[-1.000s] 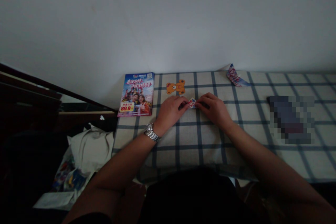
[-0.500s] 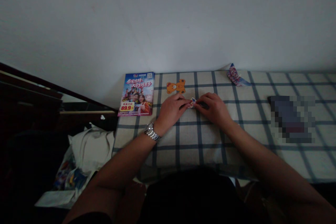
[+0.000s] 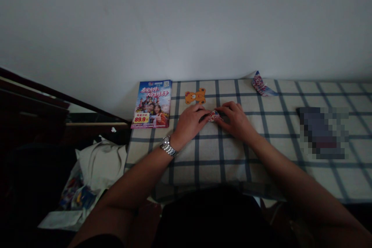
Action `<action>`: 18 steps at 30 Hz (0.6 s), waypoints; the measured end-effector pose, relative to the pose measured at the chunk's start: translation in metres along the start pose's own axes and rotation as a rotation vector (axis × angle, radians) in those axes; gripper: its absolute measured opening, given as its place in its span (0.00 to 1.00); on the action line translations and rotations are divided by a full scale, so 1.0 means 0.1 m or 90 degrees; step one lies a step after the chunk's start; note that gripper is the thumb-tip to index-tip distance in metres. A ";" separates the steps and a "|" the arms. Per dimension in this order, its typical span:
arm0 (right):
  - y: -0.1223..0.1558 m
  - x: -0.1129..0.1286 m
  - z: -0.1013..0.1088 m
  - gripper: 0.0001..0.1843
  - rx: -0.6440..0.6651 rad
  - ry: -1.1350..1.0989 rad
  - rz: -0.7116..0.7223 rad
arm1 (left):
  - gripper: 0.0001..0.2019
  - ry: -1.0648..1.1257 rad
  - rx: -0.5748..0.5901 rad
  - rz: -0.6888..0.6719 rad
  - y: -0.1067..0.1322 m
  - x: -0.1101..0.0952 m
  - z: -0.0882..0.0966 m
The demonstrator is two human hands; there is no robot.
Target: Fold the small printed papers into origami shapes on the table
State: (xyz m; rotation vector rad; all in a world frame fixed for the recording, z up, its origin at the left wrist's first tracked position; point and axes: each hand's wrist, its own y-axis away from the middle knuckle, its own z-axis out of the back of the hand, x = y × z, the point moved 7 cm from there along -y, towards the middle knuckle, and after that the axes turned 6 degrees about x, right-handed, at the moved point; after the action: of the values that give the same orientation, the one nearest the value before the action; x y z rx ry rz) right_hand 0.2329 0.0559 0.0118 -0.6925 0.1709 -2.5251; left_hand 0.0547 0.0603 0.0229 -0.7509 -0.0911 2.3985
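A small piece of folded printed paper (image 3: 214, 116), red, white and blue, lies between my two hands just above the checked tablecloth (image 3: 209, 147). My left hand (image 3: 192, 122), with a metal watch (image 3: 168, 146) on its wrist, pinches the paper's left end between thumb and fingers. At the right end, my right hand (image 3: 236, 121) grips the paper with thumb and forefinger. The fingertips hide part of the folds. A flat bear figure (image 3: 195, 96) lies just beyond my left hand.
A stack of printed flyers (image 3: 151, 104) sits at the table's left end. By the wall is a torn or folded strip of printed paper (image 3: 261, 85). A blurred dark object (image 3: 322, 133) lies at the right. White bags (image 3: 101, 162) stand below the table's left edge.
The fingers of my right hand have shifted and spread slightly, and more of the folded paper's printed face shows. My left hand has stayed nearly in place.
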 end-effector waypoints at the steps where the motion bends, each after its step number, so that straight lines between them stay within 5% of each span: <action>1: 0.00 -0.01 0.00 0.20 0.001 -0.003 0.000 | 0.12 -0.002 0.000 0.000 0.00 0.00 0.00; 18: -0.01 0.08 0.06 0.16 -0.005 -0.076 0.026 | 0.06 0.065 0.002 0.016 0.00 -0.01 0.04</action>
State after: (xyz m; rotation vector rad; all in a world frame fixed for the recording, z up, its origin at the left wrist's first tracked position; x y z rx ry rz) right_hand 0.2293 0.0523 0.0209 -0.8316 0.1524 -2.4372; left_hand 0.0537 0.0598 0.0266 -0.8759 -0.0374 2.3795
